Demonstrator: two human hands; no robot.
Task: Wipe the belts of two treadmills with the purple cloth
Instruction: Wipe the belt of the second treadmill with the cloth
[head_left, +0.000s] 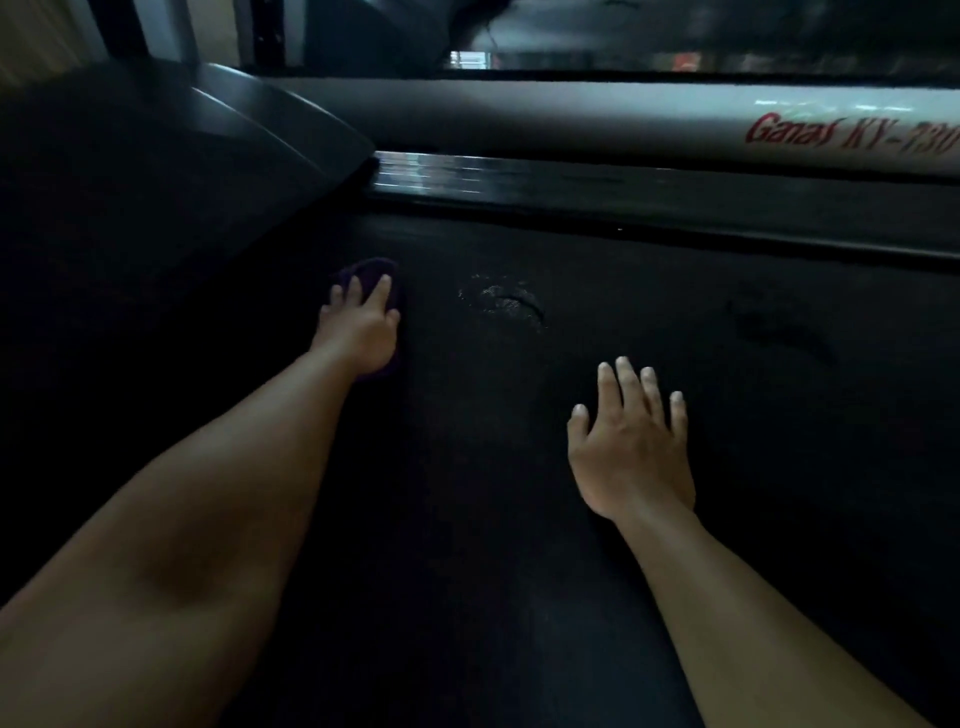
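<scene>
Our left hand (358, 327) presses the purple cloth (366, 270) on the belt (493, 545), left of middle, with the dusty mark (501, 301) just right of it, and our right hand (631, 441) rests spread.

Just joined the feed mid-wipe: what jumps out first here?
Against the dark treadmill belt, the left hand presses the purple cloth at centre left, and the right hand is spread open at lower right. A pale dusty smudge sits just right of the cloth; red lettering marks the grey rail at top right.
</scene>
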